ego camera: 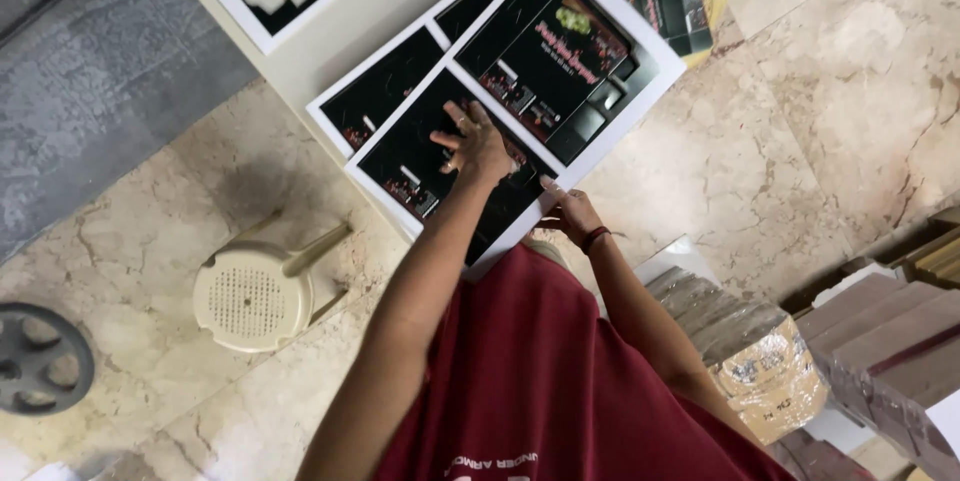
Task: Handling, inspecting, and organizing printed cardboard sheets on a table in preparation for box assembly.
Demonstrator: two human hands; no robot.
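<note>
A dark red shirt [540, 381] fills the near edge of the view, and both bare arms reach away from it toward a pale tabletop [350, 31]. The left hand [476, 144] lies flat on a printed sheet [425, 166], fingers [452, 119] spread open and pressing on its surface rather than gripping. The right hand [572, 213], with a dark band at the wrist, has its fingers closed on the near right edge of that same sheet, pinching the white margin. The sheet is a large white-bordered card printed mostly black, with small reddish pictures and pale marks along its left part; its outline shows the flaps of an unfolded box. It lies at the near edge of the tabletop, its near end overhanging toward the person. Just beyond it, touching or overlapping, lies a second sheet [565, 51] of the same kind with a green and red motif, and a third [385, 86] sits to the left. On the marble floor to the left stands a cream plastic stool [255, 291]. Wrapped bundles [760, 361] lie at near right
</note>
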